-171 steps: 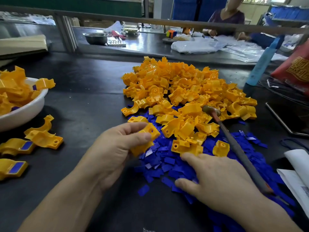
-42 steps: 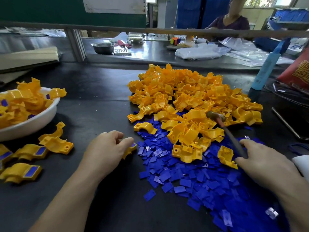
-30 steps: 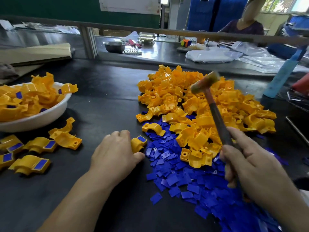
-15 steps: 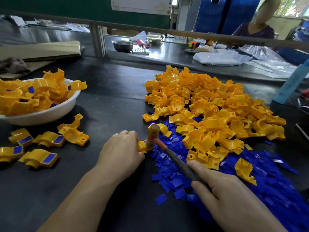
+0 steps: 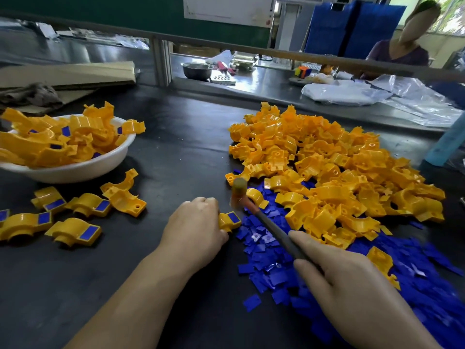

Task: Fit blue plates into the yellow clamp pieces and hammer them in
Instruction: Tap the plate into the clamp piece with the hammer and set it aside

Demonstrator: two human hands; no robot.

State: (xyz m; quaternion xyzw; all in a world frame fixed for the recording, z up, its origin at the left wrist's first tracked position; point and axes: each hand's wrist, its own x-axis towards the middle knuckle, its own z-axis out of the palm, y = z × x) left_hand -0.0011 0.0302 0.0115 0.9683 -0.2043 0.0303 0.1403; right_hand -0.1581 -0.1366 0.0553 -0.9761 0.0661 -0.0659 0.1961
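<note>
My left hand presses a yellow clamp piece flat on the black table; a blue plate sits in its top face. My right hand grips the handle of a small hammer, whose head hovers just above and behind the clamp. A big heap of bare yellow clamp pieces lies to the right, over a spread of loose blue plates.
A white bowl at the left holds fitted clamps; several more fitted clamps lie on the table in front of it. A person sits at the far bench behind a rail. A blue bottle stands at the right edge.
The hammer swung down from high above the heap onto the clamp under my left hand, and its head has now lifted slightly off it. My left hand kept the clamp in place.
</note>
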